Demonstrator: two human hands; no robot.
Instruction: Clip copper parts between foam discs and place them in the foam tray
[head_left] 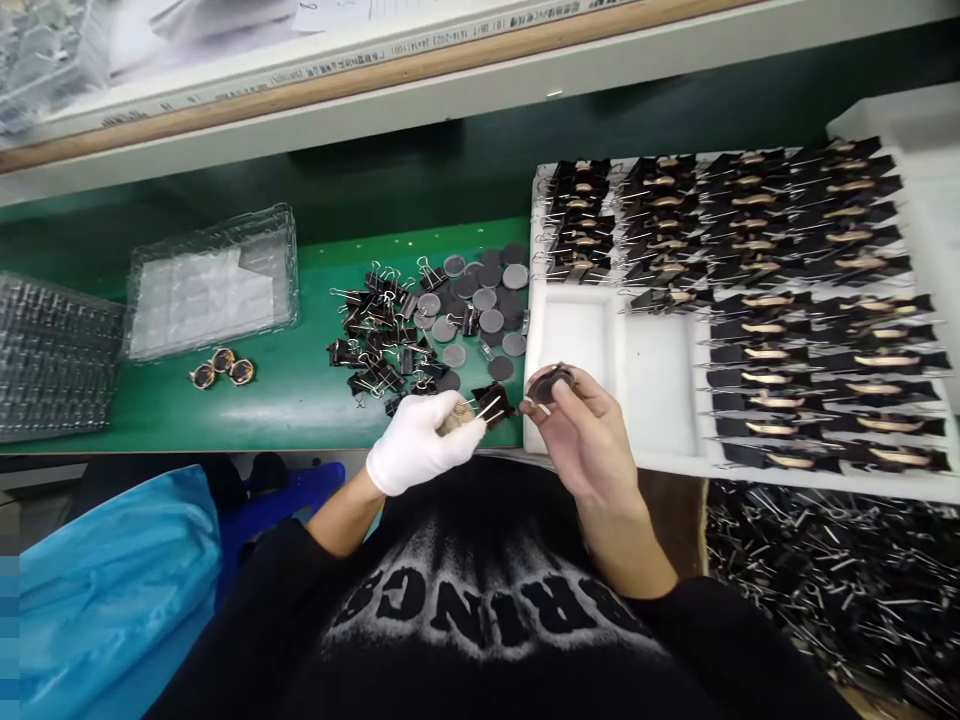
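My left hand (420,440), in a white glove, has its fingers closed around a black binder clip (491,403) with silver wire handles. A pale, round-edged piece (456,416) shows between the gloved thumb and fingers; its kind I cannot make out. Bare, my right hand (589,435) grips a dark round disc (551,384) with a shiny rim, thumb pressed on its face. The disc is apart from the clip, just to its right. Beyond the left hand lie a pile of binder clips (382,330) and many grey round discs (491,320).
To the right, a white foam tray (656,455) carries rows of clips (772,350) clamped on gold-edged pieces. Clear plastic trays (214,285) and several gold-rimmed round pieces (223,361) lie at left. A shelf edge (450,75) crosses above; loose clips (840,590) fill the lower right.
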